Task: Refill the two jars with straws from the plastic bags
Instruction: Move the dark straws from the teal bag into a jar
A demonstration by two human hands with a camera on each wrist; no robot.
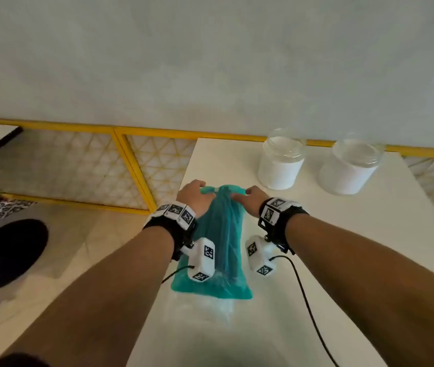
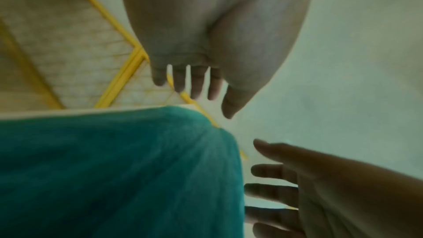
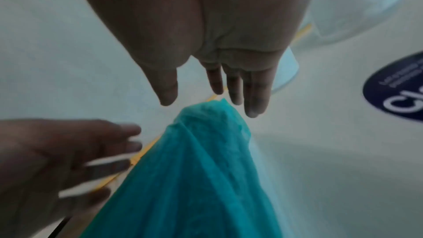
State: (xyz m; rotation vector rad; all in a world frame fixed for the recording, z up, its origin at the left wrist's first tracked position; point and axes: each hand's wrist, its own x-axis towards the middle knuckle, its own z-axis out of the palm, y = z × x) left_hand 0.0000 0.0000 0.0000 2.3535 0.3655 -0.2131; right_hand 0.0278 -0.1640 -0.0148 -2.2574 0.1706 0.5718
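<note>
I see my left hand [image 1: 194,197] and right hand [image 1: 250,198] at the top of the teal bag [image 1: 219,250], one each side; whether they pinch it I cannot tell. Beyond my right hand, two jars [image 1: 280,160] stand on the table [image 1: 369,234].

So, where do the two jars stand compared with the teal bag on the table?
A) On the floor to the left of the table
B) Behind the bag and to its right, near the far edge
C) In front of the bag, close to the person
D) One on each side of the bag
B: in the head view both jars stand upright beyond the teal bag, to its right, near the table's far edge.
</note>
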